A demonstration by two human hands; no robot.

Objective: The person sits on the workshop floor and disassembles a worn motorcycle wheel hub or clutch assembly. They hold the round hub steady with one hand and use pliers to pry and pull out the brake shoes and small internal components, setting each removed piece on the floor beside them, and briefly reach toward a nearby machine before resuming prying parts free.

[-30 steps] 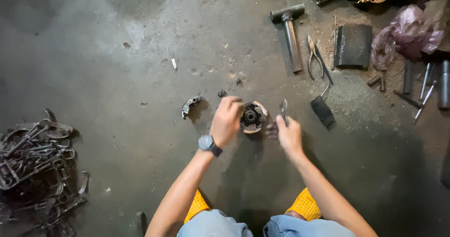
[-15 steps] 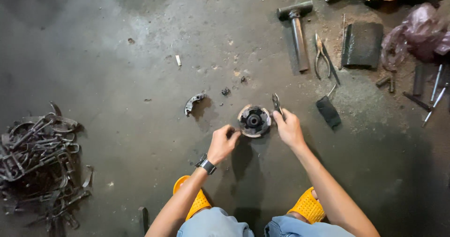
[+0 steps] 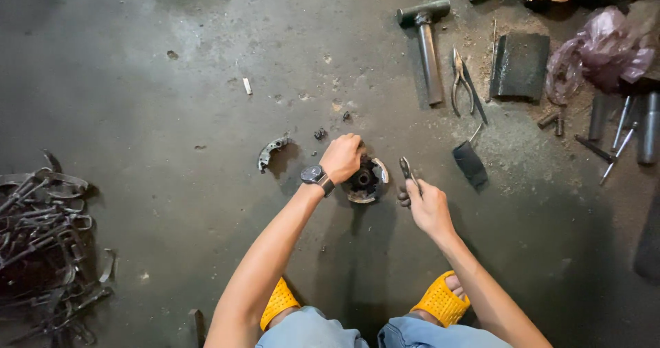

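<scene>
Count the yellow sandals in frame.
2. One yellow sandal at bottom centre under the left arm, the other right of it by the right forearm; both partly covered by the knees.

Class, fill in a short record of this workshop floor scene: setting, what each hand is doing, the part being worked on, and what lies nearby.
Setting: stained concrete floor
Left hand: rests on the round metal assembly
Right hand: grips a small metal tool beside the assembly
Nearby left: curved metal shoe; pile of metal scraps
Nearby right: hammer; pliers; black block; plastic bag
</scene>
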